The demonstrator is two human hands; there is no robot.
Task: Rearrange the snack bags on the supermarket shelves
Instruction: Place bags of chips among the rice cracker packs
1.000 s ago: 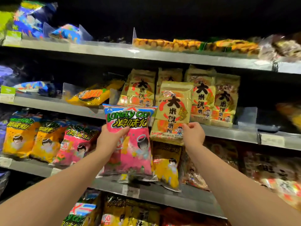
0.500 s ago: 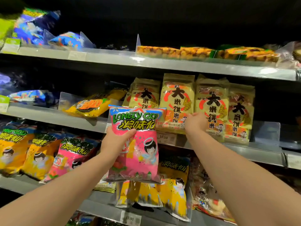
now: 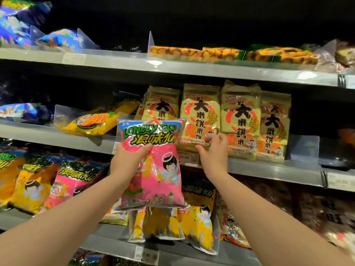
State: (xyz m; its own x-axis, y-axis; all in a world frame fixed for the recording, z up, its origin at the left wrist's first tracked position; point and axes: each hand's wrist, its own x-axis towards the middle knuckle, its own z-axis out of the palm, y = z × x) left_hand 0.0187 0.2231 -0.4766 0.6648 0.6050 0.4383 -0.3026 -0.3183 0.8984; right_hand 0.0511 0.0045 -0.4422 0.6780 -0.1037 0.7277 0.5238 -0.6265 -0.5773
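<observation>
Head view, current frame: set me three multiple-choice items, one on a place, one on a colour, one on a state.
1. Where do the beige cracker packs stand?
A) top shelf
B) middle shelf
C) lower shelf

2. What is the main colour of the snack bag in the left hand?
A) pink
B) brown
C) white

3. What is the left hand doing?
A) hanging empty
B) gripping the snack bag
C) out of view

Answers:
1 B: they stand in a row on the middle shelf, behind the 10.90 price tag.
2 A: pink covers most of its front.
3 B: thumb and fingers curl round its upper part.
</observation>
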